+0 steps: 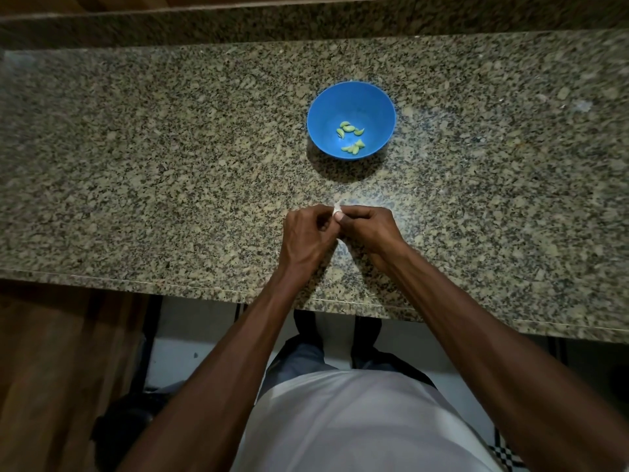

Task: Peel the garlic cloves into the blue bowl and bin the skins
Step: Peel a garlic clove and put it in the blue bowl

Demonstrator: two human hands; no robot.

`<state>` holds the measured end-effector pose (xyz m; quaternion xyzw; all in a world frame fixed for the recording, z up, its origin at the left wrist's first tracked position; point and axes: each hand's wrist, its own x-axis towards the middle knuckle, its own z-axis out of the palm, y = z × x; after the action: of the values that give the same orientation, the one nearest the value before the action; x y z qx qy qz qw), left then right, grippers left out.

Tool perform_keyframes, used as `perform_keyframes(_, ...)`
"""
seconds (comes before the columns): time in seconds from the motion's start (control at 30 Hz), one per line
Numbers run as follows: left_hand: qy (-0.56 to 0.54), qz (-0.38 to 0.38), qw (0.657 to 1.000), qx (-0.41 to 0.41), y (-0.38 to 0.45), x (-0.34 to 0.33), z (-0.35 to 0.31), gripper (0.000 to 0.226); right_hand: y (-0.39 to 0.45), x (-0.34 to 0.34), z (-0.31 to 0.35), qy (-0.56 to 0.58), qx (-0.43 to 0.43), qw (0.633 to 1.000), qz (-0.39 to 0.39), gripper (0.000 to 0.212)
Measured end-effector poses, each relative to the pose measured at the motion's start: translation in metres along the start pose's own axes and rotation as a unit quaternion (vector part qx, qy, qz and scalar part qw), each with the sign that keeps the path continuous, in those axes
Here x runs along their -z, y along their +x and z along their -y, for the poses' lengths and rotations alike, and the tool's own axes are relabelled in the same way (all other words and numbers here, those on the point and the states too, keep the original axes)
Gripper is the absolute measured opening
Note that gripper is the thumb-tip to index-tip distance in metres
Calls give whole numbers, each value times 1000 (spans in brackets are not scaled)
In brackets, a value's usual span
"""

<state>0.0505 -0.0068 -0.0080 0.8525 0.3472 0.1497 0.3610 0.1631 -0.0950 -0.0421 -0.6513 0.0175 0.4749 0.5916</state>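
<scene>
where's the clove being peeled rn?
Head view, centre: the garlic clove is pinched between left hand and right hand, above the granite counter, nearer than the blue bowl.

This is a home kitchen: a long speckled granite countertop (pixel 170 148) with a raised granite ledge behind, dark wooden cabinet fronts (pixel 61 369) below, pale floor tiles, and a small blue plastic bowl (pixel 381 110) holding peeled garlic cloves (pixel 350 136).
</scene>
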Motion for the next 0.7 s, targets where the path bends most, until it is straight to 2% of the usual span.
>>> perform_keyframes(0.3,-92,45,992,69,2,8,5,29,-4,2,7,9,-8,1000,5,26)
perform_keyframes(0.47,-180,66,971,146,7,16,15,32,-11,8,17,-37,47,997,57,19)
perform_keyframes(0.57,-211,59,959,178,7,15,10,33,-8,7,18,-94,78,992,37,21)
perform_keyframes(0.7,-259,30,932,251,9,13,3,22,-7,3,13,-163,119,979,18,19)
